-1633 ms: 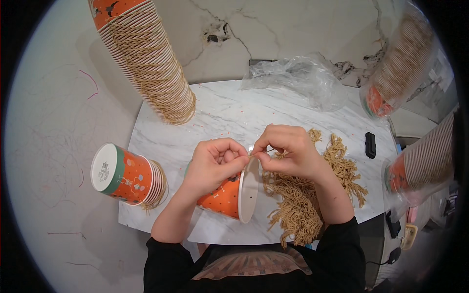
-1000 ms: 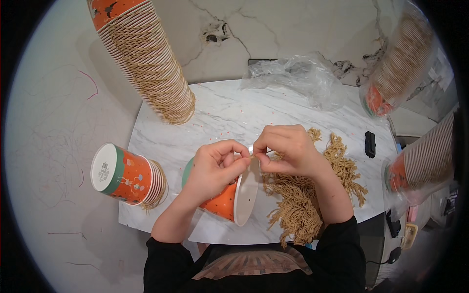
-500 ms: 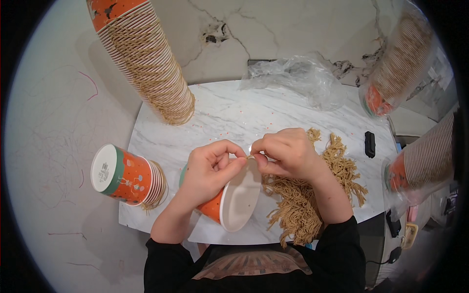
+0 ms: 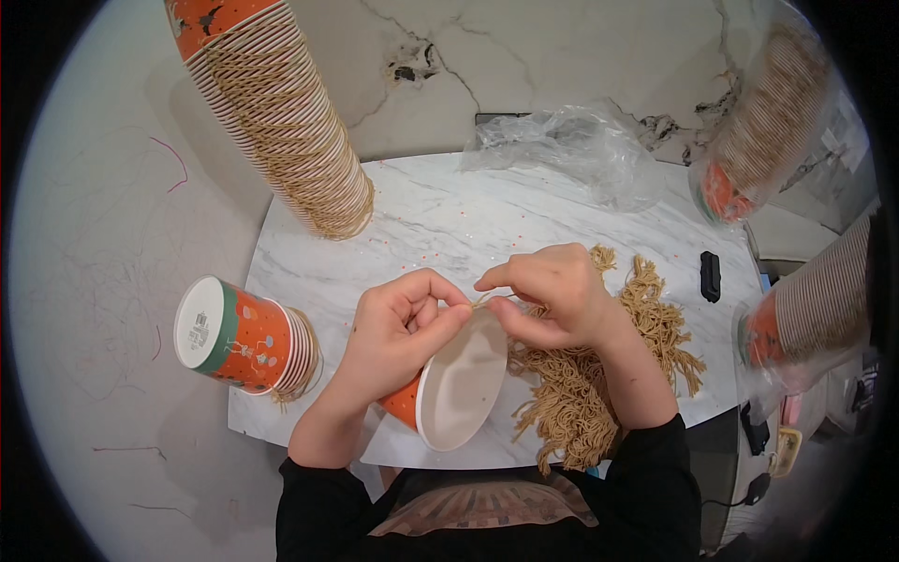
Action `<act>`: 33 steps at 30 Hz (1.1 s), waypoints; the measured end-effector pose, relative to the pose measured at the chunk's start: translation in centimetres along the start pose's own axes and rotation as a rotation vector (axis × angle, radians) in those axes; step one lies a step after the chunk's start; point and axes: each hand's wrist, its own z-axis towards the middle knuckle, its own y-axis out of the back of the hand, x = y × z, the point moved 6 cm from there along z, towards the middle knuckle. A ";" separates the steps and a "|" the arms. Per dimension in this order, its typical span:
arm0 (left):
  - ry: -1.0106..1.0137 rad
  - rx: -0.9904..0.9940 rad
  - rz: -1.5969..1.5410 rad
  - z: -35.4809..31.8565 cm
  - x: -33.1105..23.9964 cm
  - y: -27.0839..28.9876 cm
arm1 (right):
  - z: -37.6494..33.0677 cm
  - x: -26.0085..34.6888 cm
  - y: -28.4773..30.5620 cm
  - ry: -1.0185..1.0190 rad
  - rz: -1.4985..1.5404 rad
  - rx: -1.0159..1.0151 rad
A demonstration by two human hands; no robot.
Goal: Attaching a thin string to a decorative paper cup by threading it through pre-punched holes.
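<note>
An orange paper cup (image 4: 463, 393) with a white inside lies tilted in front of me, its wide mouth facing right. My left hand (image 4: 393, 323) reaches over the cup, thumb and forefinger pinched on a tan string (image 4: 480, 302) at the rim's upper edge. Just right of that pinch, my right hand (image 4: 557, 298) has its forefinger and thumb parted beside the string. A heap of cut tan strings (image 4: 571, 398) lies under and beside my right wrist. At left, a short stack of upside-down cups (image 4: 253, 339) has strings round its rims.
A tall cup stack (image 4: 290, 131) wound with strings rises at the far left. A crumpled clear plastic bag (image 4: 571, 155) lies at the table's back edge. Bagged cup stacks (image 4: 763, 122) stand at right. A small black object (image 4: 710, 277) sits near the right edge.
My right thumb and forefinger have parted from their pinch near the string. The cup has tipped slightly, showing more of its mouth. My left hand keeps its pinch.
</note>
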 end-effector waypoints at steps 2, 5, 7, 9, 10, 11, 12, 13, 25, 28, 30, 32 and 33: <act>-0.009 -0.002 0.013 -0.1 -0.1 -0.1 | -0.2 -0.4 0.0 -0.002 0.020 0.004; -0.021 -0.031 0.042 -0.3 -0.4 0.0 | -0.3 -0.5 0.0 0.006 0.064 -0.016; -0.044 -0.028 0.027 -0.3 -0.3 0.0 | -0.2 -0.7 -0.1 -0.071 0.146 -0.005; -0.047 -0.023 0.045 -0.3 -0.2 -0.1 | -0.4 -0.9 -0.2 -0.101 0.192 0.007; -0.052 -0.020 0.065 -0.2 -0.2 -0.2 | -0.5 -1.1 -0.4 -0.129 0.239 0.018; -0.051 -0.019 0.065 -0.2 -0.1 -0.2 | -0.5 -1.0 -0.4 -0.130 0.239 0.018; -0.060 -0.022 0.061 -0.2 -0.1 -0.3 | -0.5 -0.9 -0.4 -0.143 0.253 0.033; -0.070 -0.024 0.057 -0.1 -0.1 -0.3 | -0.5 -0.9 -0.4 -0.156 0.267 0.048; -0.157 -0.111 0.017 0.1 -0.2 -0.8 | -0.8 -1.0 -0.9 -0.323 0.143 -0.082; -0.159 -0.110 0.040 0.2 -0.3 -0.7 | -0.8 -1.0 -0.6 -0.341 0.142 -0.071; -0.123 -0.096 0.026 0.0 -0.4 -0.2 | -0.6 -1.2 -0.2 -0.402 0.195 0.005; -0.090 -0.081 0.012 0.1 -0.2 0.1 | -0.5 -1.3 0.1 -0.460 0.245 0.080; -0.088 -0.062 0.014 0.1 -0.1 0.1 | -0.4 -1.1 0.2 -0.460 0.244 0.105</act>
